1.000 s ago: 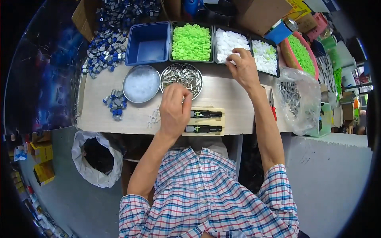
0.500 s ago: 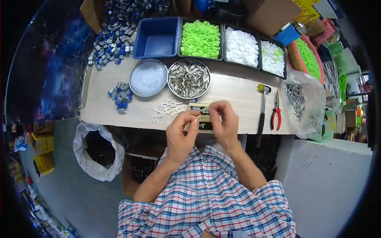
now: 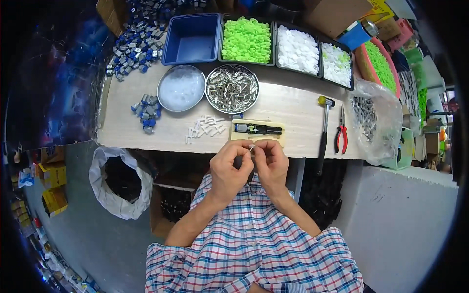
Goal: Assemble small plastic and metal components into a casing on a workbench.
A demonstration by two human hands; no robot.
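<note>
Both hands had drawn slightly nearer the body — left hand (image 3: pixel 228 168) and right hand (image 3: pixel 271 165) pinched one tiny white plastic piece (image 3: pixel 252 147) between meeting fingertips, equally near.

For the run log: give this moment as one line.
left hand: pinching small white part | right hand: pinching same part | place: table near edge, by black jig

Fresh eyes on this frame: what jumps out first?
The two hands, left hand and right hand, meet at the table's near edge, pinching a tiny white part between the fingertips. Behind them a tray of bright green caps glows among the trays along the far edge. A round metal bowl of silvery pins sits mid-table, with a hammer and red-handled pliers to the right.
</note>
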